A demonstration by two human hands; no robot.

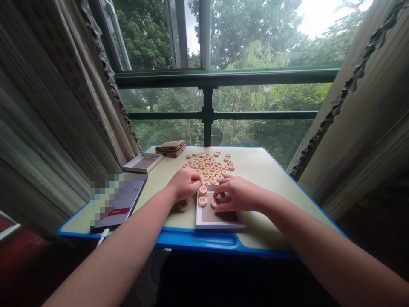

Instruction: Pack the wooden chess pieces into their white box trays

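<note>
A white shallow box [199, 221] lies near the table's front edge. Two round wooden pieces with red characters, one [203, 190] behind the other [202, 201], sit along its left side. My right hand [234, 194] reaches over the box, its fingers closed around a round piece [214, 203] inside it. My left hand [185, 184] is at the box's back left corner, fingers curled; what they hold, if anything, is hidden. Below that hand a piece with a dark character [184, 205] lies on the table. Many more pieces [213, 168] are spread behind the box.
On the pale table [265, 170] with a blue rim, a second shallow box [143, 163] is at the back left, beside a stack of flat brown boxes [171, 147]. A partly blurred book or folder [128, 204] lies at the left edge. Curtains flank the window.
</note>
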